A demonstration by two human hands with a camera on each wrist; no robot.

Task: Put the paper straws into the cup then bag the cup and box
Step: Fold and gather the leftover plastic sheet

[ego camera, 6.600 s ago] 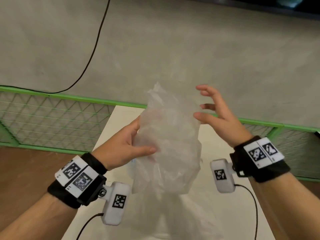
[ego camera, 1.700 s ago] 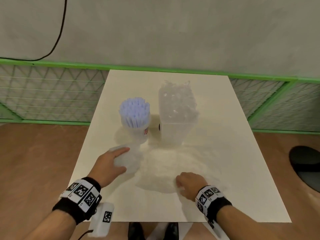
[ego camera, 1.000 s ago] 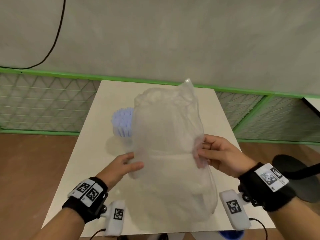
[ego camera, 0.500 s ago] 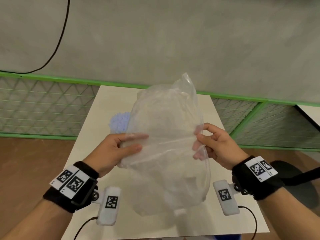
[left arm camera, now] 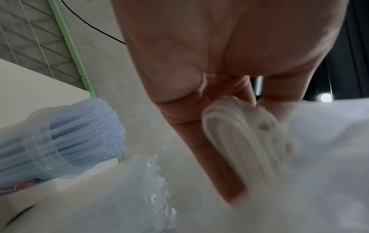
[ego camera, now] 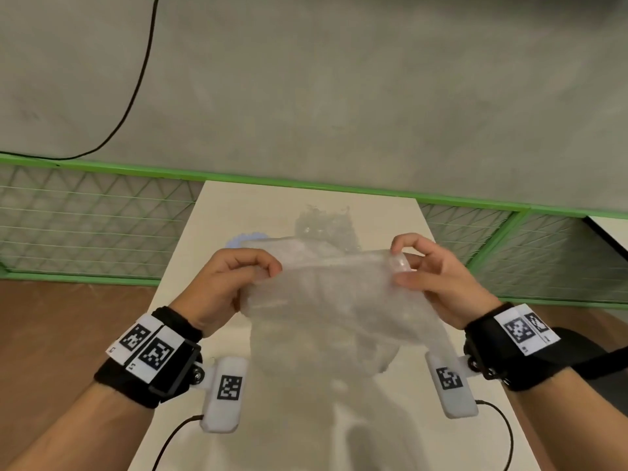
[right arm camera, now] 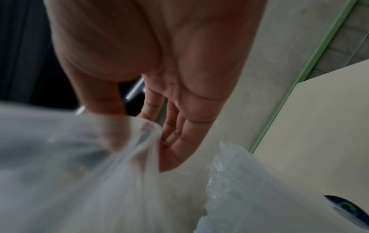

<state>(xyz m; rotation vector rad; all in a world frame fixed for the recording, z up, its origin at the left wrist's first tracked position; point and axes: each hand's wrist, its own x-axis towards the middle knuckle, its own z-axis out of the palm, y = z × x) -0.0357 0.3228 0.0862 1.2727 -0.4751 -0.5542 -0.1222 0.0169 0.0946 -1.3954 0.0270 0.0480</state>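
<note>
I hold a clear plastic bag (ego camera: 333, 300) stretched level above the white table (ego camera: 238, 212). My left hand (ego camera: 234, 280) grips its left edge with curled fingers; the bunched rim (left arm camera: 239, 141) shows by them in the left wrist view. My right hand (ego camera: 428, 273) pinches the right edge, and the film (right arm camera: 139, 141) runs between thumb and fingers. Behind the bag stands the clear cup (left arm camera: 40, 141) full of pale blue paper straws (left arm camera: 85, 132), its top just showing (ego camera: 246, 239). To its right stands the box in crinkled clear wrap (ego camera: 323, 226), also visible (right arm camera: 239, 173).
A green mesh fence (ego camera: 85, 229) runs behind and beside the table, under a grey wall with a black cable (ego camera: 136, 86). Brown floor lies on both sides. A dark chair seat (ego camera: 584, 351) is at the right. A second white tabletop corner (ego camera: 611, 229) shows far right.
The bag was lifted off the table and held upright; now both hands have drawn its top edge out flat and level, and the box shows above it.
</note>
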